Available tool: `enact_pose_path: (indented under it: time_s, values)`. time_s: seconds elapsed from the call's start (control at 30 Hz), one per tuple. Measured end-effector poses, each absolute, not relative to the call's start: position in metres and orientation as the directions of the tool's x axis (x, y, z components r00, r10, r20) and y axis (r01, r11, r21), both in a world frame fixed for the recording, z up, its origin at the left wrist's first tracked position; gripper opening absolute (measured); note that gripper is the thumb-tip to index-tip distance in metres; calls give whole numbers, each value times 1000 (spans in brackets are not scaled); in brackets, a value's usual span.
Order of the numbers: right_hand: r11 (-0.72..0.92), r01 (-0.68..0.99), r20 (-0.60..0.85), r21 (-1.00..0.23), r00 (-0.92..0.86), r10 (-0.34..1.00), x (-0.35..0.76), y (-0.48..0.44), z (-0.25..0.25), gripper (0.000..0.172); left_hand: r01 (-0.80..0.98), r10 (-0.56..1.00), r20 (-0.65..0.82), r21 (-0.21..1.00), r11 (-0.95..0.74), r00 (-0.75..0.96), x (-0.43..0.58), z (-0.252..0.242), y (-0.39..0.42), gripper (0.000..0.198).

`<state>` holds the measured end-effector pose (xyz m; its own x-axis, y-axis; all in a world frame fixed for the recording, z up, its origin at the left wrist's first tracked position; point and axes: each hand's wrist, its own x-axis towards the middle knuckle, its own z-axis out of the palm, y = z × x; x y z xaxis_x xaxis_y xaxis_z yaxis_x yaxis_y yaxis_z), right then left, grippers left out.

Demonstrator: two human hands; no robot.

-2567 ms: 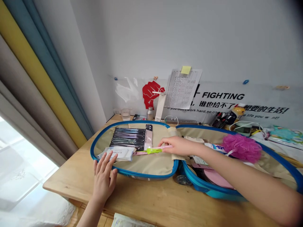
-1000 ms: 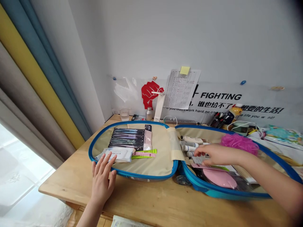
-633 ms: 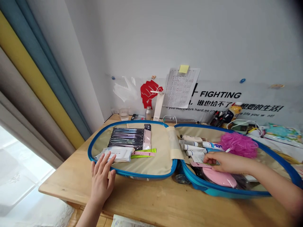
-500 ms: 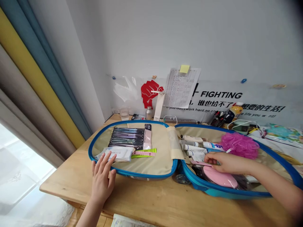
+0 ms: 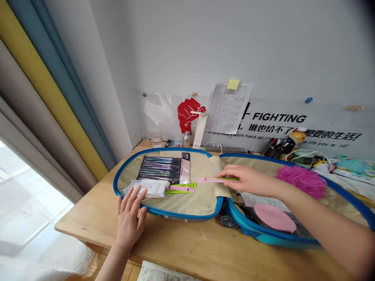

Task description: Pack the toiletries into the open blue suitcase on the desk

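Observation:
A blue-rimmed toiletry case [image 5: 202,207] lies unfolded on the desk. My right hand [image 5: 243,179] pinches a slim pink-and-green packet [image 5: 212,180] above the case's hinge. My left hand [image 5: 131,214] rests with fingers spread on the left half's rim and a white packet [image 5: 152,188]. Beside that packet lie more slim pink-and-green packets [image 5: 181,188]. Behind them is a pack of toothbrushes [image 5: 161,169]. The right half holds a pink oval item [image 5: 274,217] and a magenta bath puff [image 5: 301,181]; my right arm hides part of its contents.
The case rests on a wooden desk [image 5: 181,242]. Behind it stand a small metal bottle [image 5: 186,138], a clear cup [image 5: 156,139], a white lamp [image 5: 200,130] and an orange-labelled bottle [image 5: 295,139]. Curtains [image 5: 58,101] hang at the left.
My right hand has lifted the slim packet out of the right half and moved left to the hinge. My left hand stays on the left half's edge. The view has shifted slightly.

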<state>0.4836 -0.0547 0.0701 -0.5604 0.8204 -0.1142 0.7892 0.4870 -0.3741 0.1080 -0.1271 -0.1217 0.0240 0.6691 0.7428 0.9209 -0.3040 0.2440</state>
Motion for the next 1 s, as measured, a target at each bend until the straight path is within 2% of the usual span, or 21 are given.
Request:
enact_pose_path:
  time_s: [0.13, 0.27, 0.8, 1.0]
  values:
    - [639, 669, -105, -379, -717, 689, 417, -45, 41, 31, 921, 661, 749, 231, -314, 37, 107, -122, -128, 47]
    - [707, 613, -113, -353, -778, 618, 379, -36, 12, 28, 922, 660, 750, 225, -315, 43, 107, -122, -128, 46]
    - [781, 567, -145, -261, -823, 549, 369, -29, -18, 36, 920, 670, 742, 244, -308, 27, 107, -123, -127, 46]
    - [776, 568, -121, -275, -821, 559, 379, -34, 9, 39, 920, 680, 733, 266, -288, 1, 108, -122, -128, 47]
